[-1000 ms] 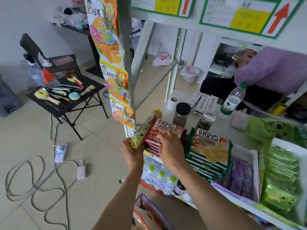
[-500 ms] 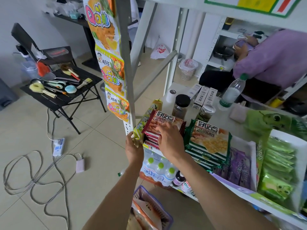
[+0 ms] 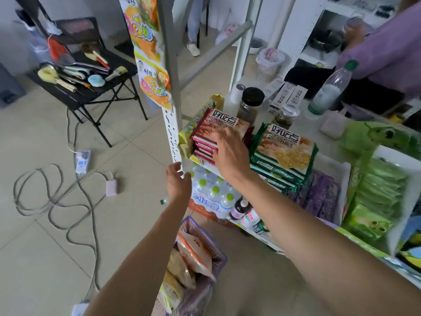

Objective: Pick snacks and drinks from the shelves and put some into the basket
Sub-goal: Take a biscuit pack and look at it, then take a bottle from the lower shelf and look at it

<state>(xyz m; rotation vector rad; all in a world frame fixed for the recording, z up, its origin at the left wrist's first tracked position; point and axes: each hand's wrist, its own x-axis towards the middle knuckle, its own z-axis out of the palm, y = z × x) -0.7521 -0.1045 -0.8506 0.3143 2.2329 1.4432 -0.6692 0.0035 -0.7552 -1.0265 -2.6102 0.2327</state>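
Your left hand (image 3: 178,182) is dropping away from the yellow snack pack (image 3: 189,131) it was holding before, fingers now loosely open by the shelf's front corner. Your right hand (image 3: 230,151) is lying flat on the red cracker packs (image 3: 210,131), fingers straight, not curling. Those packs are sitting stacked at the shelf's left edge. Your basket (image 3: 218,252) is waiting below.

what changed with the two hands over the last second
The left hand let go of the yellow-green packet it was gripping and dropped below the shelf edge, now holding nothing. The right hand stayed on the red biscuit stack, fingers over its front. The green biscuit stack and the basket are unchanged.
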